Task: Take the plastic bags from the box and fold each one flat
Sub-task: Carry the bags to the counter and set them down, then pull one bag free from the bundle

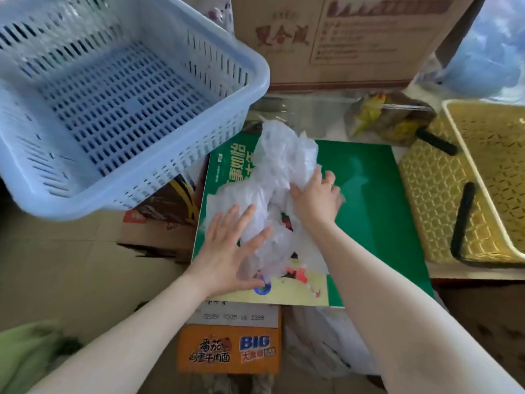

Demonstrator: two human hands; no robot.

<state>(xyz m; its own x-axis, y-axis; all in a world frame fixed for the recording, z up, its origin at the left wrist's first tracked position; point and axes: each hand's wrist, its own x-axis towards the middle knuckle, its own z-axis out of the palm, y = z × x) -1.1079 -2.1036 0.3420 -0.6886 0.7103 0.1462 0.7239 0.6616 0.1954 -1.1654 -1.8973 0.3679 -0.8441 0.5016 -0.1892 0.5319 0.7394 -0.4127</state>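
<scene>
A crumpled translucent white plastic bag (pixel 279 177) lies on a green printed board (pixel 369 211) in the middle of the view. My left hand (pixel 227 248) rests flat on the bag's near left part, fingers spread. The bag's right side is bunched under my right hand (pixel 316 199), whose fingers curl into the plastic; a ring shows on one finger. Part of the bag's near end is hidden under my left palm.
A light blue slotted basket (pixel 119 166) stands at the upper left, overhanging. A yellow woven basket (pixel 454 155) with black handles sits at the right. A brown carton (pixel 341 41) stands behind. An orange noodle carton (pixel 230 348) lies below the board.
</scene>
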